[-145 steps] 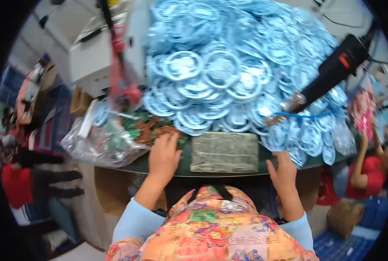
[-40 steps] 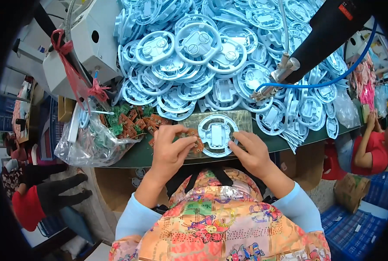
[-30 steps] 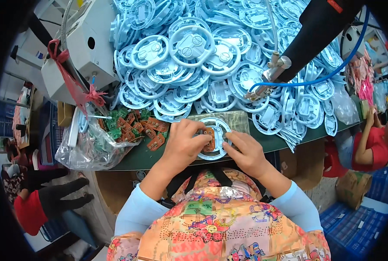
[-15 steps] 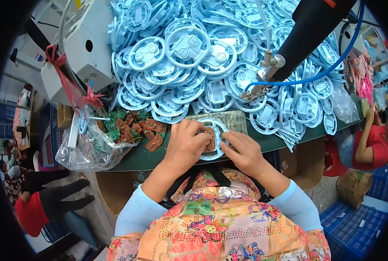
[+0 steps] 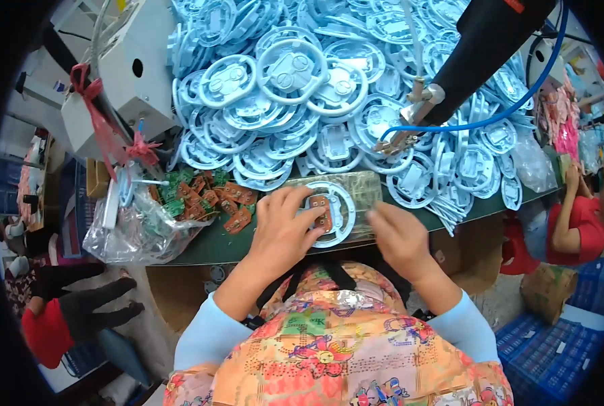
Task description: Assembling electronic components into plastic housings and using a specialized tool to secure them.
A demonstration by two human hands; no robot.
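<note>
A light blue plastic toy steering wheel (image 5: 350, 211) lies on a flat greenish-yellow block (image 5: 365, 193) at the table's front edge. A small brown circuit board (image 5: 321, 218) sits in the left part of the wheel's middle. My left hand (image 5: 282, 227) grips the wheel's left side, thumb beside the board and fingers over the rim. Just to the right of the wheel, apart from it, is my right hand (image 5: 402, 237). Its fingers are curled and smeared by motion, so what they hold, if anything, is hidden.
Light blue wheels (image 5: 292, 71) are heaped across the far table. Left of my hands lie brown boards (image 5: 238, 203) and green boards by a clear plastic bag (image 5: 146, 237). A black tool arm (image 5: 481, 61) with a blue hose hangs over the right side. Other people stand nearby.
My right hand has let go of the wheel's right side and moved right and slightly down. My left hand stays on the wheel, its thumb lower, leaving more of the brown board uncovered.
</note>
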